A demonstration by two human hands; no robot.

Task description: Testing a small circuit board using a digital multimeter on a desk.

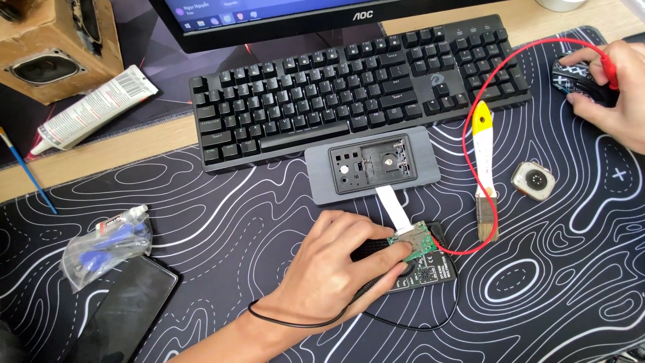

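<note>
left hand (336, 265) presses multimeter (420, 269); right hand (615, 87) grips mouse (571, 77) at mat edge.

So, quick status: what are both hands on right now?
Left hand pressing small green circuit board onto black meter. Right hand on patterned black mouse, pinching red probe. Red wire loops across the mat.

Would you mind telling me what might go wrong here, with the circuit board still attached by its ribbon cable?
1. The left hand presses on the green circuit board, which hangs on a white ribbon cable from the opened grey device; a slip could strain or tear that cable.
2. The red wire loops over the brush towards the right hand on the mouse; moving the mouse may drag the brush or tug the board.
</note>
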